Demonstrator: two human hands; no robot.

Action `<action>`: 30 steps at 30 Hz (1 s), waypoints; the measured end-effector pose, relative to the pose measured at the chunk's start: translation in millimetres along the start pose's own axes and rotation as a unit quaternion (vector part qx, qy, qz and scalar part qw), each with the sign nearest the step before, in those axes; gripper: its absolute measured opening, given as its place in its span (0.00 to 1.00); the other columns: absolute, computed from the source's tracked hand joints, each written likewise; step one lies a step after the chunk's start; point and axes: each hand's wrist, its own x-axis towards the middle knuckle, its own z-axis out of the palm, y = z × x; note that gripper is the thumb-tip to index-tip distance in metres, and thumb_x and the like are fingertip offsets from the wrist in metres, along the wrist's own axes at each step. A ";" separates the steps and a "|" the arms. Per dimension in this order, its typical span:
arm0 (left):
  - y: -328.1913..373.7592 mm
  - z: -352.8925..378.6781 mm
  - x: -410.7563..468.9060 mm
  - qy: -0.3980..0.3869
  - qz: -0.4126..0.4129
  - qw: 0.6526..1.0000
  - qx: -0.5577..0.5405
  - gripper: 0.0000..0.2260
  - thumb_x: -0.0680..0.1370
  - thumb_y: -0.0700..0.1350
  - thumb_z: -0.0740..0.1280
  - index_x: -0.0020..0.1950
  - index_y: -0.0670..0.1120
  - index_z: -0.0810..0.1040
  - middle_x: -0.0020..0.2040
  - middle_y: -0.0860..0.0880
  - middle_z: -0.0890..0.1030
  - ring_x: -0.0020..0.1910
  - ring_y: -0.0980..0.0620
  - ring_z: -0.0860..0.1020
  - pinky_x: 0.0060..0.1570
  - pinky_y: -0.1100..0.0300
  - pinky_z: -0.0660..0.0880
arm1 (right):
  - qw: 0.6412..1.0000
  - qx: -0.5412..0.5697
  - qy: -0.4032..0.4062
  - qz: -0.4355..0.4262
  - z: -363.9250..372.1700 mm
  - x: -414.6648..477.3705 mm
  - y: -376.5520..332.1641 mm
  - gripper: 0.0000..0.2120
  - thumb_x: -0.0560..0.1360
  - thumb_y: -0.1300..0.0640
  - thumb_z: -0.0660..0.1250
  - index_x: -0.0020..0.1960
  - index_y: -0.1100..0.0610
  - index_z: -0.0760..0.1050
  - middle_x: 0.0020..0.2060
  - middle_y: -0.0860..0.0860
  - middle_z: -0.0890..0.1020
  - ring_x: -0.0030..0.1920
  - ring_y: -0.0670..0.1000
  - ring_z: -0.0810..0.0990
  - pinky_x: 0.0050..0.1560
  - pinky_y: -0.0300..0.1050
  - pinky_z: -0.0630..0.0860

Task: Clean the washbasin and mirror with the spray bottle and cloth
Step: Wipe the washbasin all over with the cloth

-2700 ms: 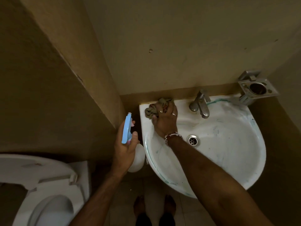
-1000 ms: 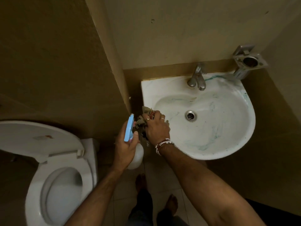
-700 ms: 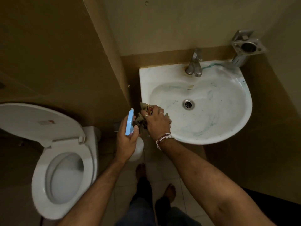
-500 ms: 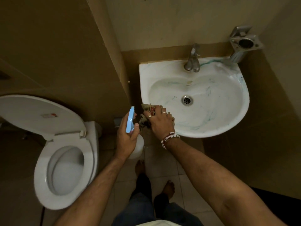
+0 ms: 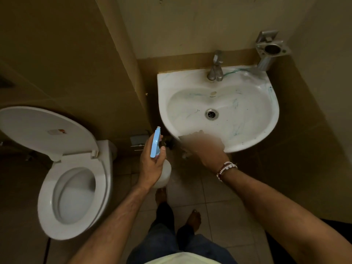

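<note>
The white washbasin hangs on the wall, streaked with faint blue-green marks around its drain. My left hand grips a white spray bottle with a blue trigger head, held upright left of the basin. My right hand is motion-blurred at the basin's front rim, and a scrap of the cloth shows beneath its fingers. How the fingers lie on the cloth is lost in the blur. No mirror is in view.
A steel tap stands at the basin's back edge. A metal holder is fixed to the wall at the right. An open toilet stands at the left. My bare feet are on the tiled floor.
My right hand has slid with the cloth from the basin's left rim round to its front rim. The view has tilted down and back. The left hand keeps the bottle in place.
</note>
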 end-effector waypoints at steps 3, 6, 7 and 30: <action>5.0 5.6 -4.6 -0.003 0.007 1.000 -0.004 0.22 0.78 0.49 0.63 0.67 0.67 0.63 0.62 0.56 0.75 0.57 0.46 0.78 0.56 0.44 0.78 | 1.000 -0.011 0.008 -0.013 -0.2 -21.6 21.2 0.32 0.70 0.60 0.70 0.71 0.41 0.69 0.63 0.63 0.74 0.57 0.63 0.75 0.52 0.58 0.74; 8.4 12.6 -8.6 -0.017 0.001 1.000 -0.011 0.22 0.79 0.45 0.64 0.70 0.62 0.63 0.64 0.54 0.74 0.60 0.48 0.76 0.57 0.44 0.77 | 0.999 -0.029 -0.010 -0.011 3.0 -40.6 44.6 0.34 0.70 0.61 0.70 0.72 0.42 0.67 0.63 0.65 0.74 0.57 0.64 0.75 0.56 0.62 0.73; 8.4 14.1 -9.3 -0.020 0.001 1.000 -0.014 0.22 0.79 0.45 0.63 0.71 0.59 0.62 0.64 0.52 0.74 0.61 0.49 0.76 0.58 0.45 0.77 | 0.999 -0.033 -0.018 -0.008 4.7 -44.2 49.9 0.34 0.70 0.62 0.69 0.72 0.42 0.67 0.63 0.65 0.74 0.57 0.65 0.75 0.57 0.63 0.73; 28.5 42.2 39.8 -0.153 0.078 0.985 -0.011 0.25 0.77 0.51 0.62 0.73 0.52 0.63 0.65 0.52 0.74 0.60 0.44 0.76 0.57 0.48 0.78 | 0.485 0.403 0.325 0.705 9.4 16.2 -57.7 0.34 0.72 0.62 0.74 0.74 0.63 0.63 0.62 0.67 0.66 0.58 0.68 0.72 0.63 0.50 0.68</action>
